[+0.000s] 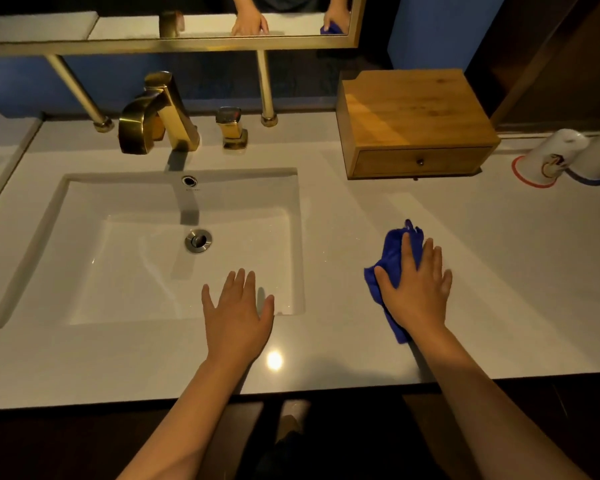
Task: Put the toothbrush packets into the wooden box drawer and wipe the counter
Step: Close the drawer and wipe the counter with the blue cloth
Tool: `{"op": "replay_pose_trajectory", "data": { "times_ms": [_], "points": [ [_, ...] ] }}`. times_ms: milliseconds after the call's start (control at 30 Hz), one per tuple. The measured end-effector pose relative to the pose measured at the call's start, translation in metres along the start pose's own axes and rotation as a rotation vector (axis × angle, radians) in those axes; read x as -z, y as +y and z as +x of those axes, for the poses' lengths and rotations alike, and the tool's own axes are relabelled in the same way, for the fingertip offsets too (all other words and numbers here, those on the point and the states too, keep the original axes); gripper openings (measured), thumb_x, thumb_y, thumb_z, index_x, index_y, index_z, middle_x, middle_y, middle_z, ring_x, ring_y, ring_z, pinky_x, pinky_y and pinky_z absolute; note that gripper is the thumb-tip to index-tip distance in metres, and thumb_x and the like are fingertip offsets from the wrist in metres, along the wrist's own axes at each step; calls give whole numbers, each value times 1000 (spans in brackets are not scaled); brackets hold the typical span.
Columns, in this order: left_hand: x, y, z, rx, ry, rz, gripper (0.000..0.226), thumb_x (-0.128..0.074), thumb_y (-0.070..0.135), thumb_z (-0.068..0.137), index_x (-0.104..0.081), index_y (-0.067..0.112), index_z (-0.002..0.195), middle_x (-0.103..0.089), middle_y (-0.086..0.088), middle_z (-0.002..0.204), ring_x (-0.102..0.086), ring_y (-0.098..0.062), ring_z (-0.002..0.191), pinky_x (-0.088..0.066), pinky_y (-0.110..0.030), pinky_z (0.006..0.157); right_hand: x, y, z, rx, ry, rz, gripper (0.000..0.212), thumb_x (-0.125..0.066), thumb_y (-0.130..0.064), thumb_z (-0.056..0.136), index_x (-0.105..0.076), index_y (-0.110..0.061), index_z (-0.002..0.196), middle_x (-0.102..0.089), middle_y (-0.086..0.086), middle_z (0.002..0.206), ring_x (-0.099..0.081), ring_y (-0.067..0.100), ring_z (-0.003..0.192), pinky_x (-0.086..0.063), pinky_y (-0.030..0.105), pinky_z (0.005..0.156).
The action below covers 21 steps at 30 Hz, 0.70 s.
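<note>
My right hand (417,287) lies flat on a blue cloth (392,254), pressing it onto the white counter (499,271) to the right of the sink. My left hand (238,315) rests flat with fingers spread at the sink's front right corner and holds nothing. The wooden box (413,112) stands at the back right of the counter. Its drawer (420,161), with a small knob, is closed. No toothbrush packets are in sight.
A white sink (32,251) with a gold faucet (153,112) and handle (232,128) fills the left half. Two upturned white cups (551,155) stand at the far right. A gold-framed mirror (187,43) hangs above on posts. The counter's front edge runs just below my wrists.
</note>
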State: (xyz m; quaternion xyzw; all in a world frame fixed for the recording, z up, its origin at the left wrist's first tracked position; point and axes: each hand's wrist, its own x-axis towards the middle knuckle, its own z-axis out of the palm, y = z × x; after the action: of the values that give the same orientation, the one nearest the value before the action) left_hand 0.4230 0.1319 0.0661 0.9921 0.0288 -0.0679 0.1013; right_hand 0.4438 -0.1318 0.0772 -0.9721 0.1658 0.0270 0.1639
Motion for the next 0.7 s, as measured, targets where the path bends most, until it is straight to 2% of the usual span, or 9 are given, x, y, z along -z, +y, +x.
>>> {"op": "replay_pose_trajectory", "data": {
  "times_ms": [167, 267, 433, 600, 700],
  "points": [
    [4, 1, -1, 0, -11, 1, 80, 1, 53, 79, -24, 17, 146, -25, 0, 155, -16, -14, 145, 2, -43, 117, -9, -27, 24, 133, 58, -91, 71, -31, -58, 87, -10, -26, 147, -7, 16, 157, -5, 31, 145, -6, 48, 116],
    [6, 2, 0, 8, -29, 2, 80, 0, 52, 78, -23, 18, 146, -24, 1, 155, -15, -13, 145, 0, -42, 118, -16, -50, 38, 276, 9, -109, 71, -29, -58, 85, -15, -26, 147, -9, 15, 157, -8, 31, 144, -11, 48, 116],
    [5, 2, 4, 27, -41, -4, 78, -4, 51, 79, -25, 19, 146, -26, 0, 155, -18, -14, 144, -3, -39, 119, -30, -85, 41, 510, -58, -64, 63, -33, -50, 91, -17, -25, 146, -7, 11, 158, -5, 26, 145, -5, 42, 117],
    [3, 1, 4, 28, -38, 9, 78, -6, 51, 79, -27, 16, 146, -29, -1, 154, -22, -15, 143, -5, -37, 118, -40, -110, 29, 708, -125, 66, 50, -38, -39, 93, -37, -19, 139, -25, 11, 154, -21, 26, 142, -8, 36, 117],
    [3, 1, 4, 30, -45, 8, 77, -7, 51, 80, -28, 17, 145, -30, -1, 153, -24, -14, 142, -5, -34, 117, -37, -116, 22, 802, -160, 174, 41, -43, -35, 93, -48, -19, 131, -40, 9, 146, -34, 24, 135, -10, 26, 112]
  ]
}}
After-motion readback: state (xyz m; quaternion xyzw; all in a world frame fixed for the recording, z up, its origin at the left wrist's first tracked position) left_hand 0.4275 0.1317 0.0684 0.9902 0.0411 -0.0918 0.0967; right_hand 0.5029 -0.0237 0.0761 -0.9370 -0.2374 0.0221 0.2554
